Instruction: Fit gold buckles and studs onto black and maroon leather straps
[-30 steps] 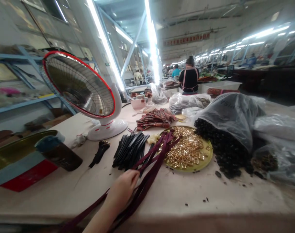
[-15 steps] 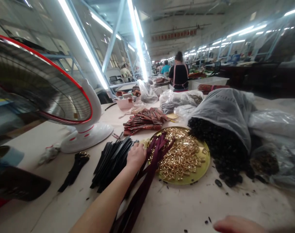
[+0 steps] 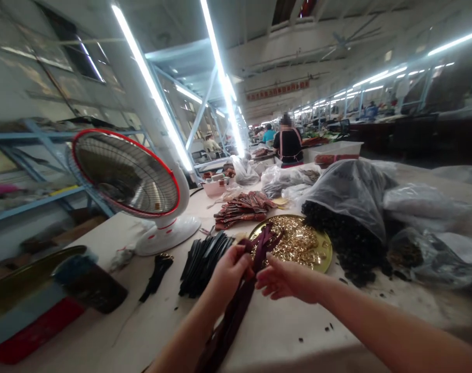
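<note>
My left hand (image 3: 232, 267) is closed in a pinch on a maroon strap (image 3: 247, 287), one of several long dark strips that hang toward me. To its right, my right hand (image 3: 284, 280) has its fingers apart near the strips and holds nothing I can see. Behind both hands, a gold-coloured round tray (image 3: 326, 257) carries a heap of small gold metal buckles (image 3: 298, 242). Ends of the maroon strips lie over the tray's left side. A pile of black strips (image 3: 203, 264) lies left of my left hand.
At left stand a white fan with a red rim (image 3: 168, 233) and a dark jar (image 3: 90, 285). Brown-red strips (image 3: 244, 207) lie behind the tray. A plastic bag (image 3: 352, 191) spills black pieces (image 3: 348, 248) at right. A person in an apron (image 3: 288, 142) stands farther off.
My left hand has moved from beside the black pile onto the maroon strap. My right hand has come up from the lower right edge to the strips. The view has shifted left and up.
</note>
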`<state>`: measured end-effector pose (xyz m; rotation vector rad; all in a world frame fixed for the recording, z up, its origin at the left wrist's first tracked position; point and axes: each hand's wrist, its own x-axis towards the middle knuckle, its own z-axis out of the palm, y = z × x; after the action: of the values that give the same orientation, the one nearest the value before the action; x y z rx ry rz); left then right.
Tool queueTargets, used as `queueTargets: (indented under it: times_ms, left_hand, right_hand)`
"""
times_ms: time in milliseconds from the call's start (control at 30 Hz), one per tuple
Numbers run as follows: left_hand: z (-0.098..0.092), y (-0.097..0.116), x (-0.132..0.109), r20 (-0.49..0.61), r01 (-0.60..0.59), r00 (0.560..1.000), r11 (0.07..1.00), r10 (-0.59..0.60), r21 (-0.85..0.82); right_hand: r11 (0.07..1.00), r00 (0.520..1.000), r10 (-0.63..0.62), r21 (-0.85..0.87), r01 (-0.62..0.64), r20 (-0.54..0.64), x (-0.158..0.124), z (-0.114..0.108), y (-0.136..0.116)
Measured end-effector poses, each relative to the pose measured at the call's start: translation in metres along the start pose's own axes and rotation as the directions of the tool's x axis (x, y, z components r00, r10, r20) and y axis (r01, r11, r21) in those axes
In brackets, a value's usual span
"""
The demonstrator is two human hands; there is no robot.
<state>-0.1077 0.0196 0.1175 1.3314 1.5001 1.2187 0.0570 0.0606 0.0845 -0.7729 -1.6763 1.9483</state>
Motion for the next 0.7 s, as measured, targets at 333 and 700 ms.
queueTargets:
  times_ms: [333, 700]
  left_hand:
    - [0.023, 0.000, -0.102, -0.268, -0.059, 0.962, 0.925, -0.047, -0.375]
    - [-0.130, 0.091, -0.219, -0.736, -0.638, 0.664, 0.612, 0.129, -0.468]
  right_hand:
    - [0.289, 0.714, -0.689, -0.855, 0.431, 0.127, -0.034, 0.079, -0.028]
    - [0.570, 0.613, -0.742, -0.736, 0.364, -0.272, -0.082, 0.047, -0.042]
